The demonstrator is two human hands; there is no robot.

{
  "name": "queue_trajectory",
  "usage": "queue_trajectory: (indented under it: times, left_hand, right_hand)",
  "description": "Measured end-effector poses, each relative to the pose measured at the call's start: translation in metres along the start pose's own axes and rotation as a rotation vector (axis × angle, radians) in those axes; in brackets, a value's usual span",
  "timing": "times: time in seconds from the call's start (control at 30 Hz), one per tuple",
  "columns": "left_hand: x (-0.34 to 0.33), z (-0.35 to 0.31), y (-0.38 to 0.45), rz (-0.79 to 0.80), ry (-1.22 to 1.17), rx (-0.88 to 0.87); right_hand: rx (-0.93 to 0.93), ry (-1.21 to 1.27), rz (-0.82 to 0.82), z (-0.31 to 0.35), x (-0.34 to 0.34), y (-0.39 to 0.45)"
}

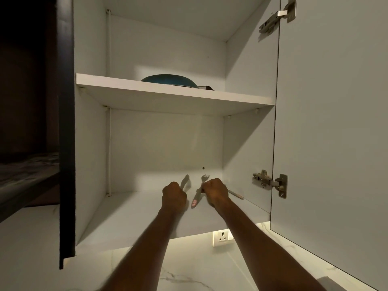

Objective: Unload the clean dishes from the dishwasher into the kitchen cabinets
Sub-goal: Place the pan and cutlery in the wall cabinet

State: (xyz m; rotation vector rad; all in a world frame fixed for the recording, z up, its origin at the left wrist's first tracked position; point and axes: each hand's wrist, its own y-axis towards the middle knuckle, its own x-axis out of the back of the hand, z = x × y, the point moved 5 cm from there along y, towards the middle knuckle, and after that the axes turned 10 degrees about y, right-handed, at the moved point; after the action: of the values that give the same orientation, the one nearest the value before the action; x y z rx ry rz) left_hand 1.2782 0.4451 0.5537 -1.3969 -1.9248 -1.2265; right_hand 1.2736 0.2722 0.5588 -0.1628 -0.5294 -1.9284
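Observation:
Both my arms reach into the lower shelf (pixel 130 215) of an open white wall cabinet. My right hand (pixel 216 191) is closed on a fork (pixel 205 177) whose tines point up toward the back wall. A slim handle with a pink end (pixel 194 203) slants down on the shelf between my hands; I cannot tell whether it is the fork's own. My left hand (pixel 174 196) is a fist around a thin grey utensil (pixel 185 181), only its tip showing. Another slim utensil (pixel 236 194) lies on the shelf right of my right hand.
A teal pan (pixel 169 80) sits on the upper shelf (pixel 174 95). The cabinet door (pixel 336 133) stands open on the right, with hinges (pixel 270 182) on the side wall. A dark cabinet side (pixel 67 133) borders the left. A wall socket (pixel 222 237) sits below on marble tiling.

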Motion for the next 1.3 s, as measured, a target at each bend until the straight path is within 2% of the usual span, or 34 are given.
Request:
queue_trajectory:
  times: [0.1, 0.2, 0.4, 0.57, 0.7, 0.93, 1.13, 1.23, 1.3]
  left_hand:
    - [0.001, 0.002, -0.002, -0.005, 0.019, 0.013]
    - [0.0, 0.0, -0.003, -0.001, 0.057, -0.018]
    - [-0.003, 0.0, -0.002, -0.003, 0.07, -0.043]
    - [-0.005, 0.0, 0.0, -0.001, 0.083, -0.045]
    - [-0.004, 0.0, 0.0, -0.007, 0.067, -0.03]
    - [-0.005, 0.002, 0.001, -0.023, 0.036, -0.039]
    - [-0.004, 0.002, -0.001, -0.038, 0.007, -0.038]
    - [-0.002, 0.0, -0.002, -0.034, 0.003, -0.043]
    - [0.002, -0.001, -0.004, -0.044, -0.006, -0.058]
  right_hand:
    - [0.014, -0.116, -0.166, -0.006, 0.014, -0.002]
    - [0.005, -0.232, -0.105, -0.009, 0.007, 0.0]
    - [0.033, -0.589, -0.193, -0.01, 0.011, -0.001]
    - [0.123, -0.519, -0.151, -0.011, 0.011, 0.0]
    - [0.175, -0.643, -0.135, -0.008, 0.005, -0.005]
    - [0.201, -0.775, 0.006, -0.016, -0.005, 0.0]
    - [0.169, -0.841, -0.01, -0.021, -0.004, 0.005]
    - [0.223, -0.799, -0.127, -0.009, 0.001, -0.002]
    - [0.324, -0.689, -0.221, 0.005, 0.005, -0.009]
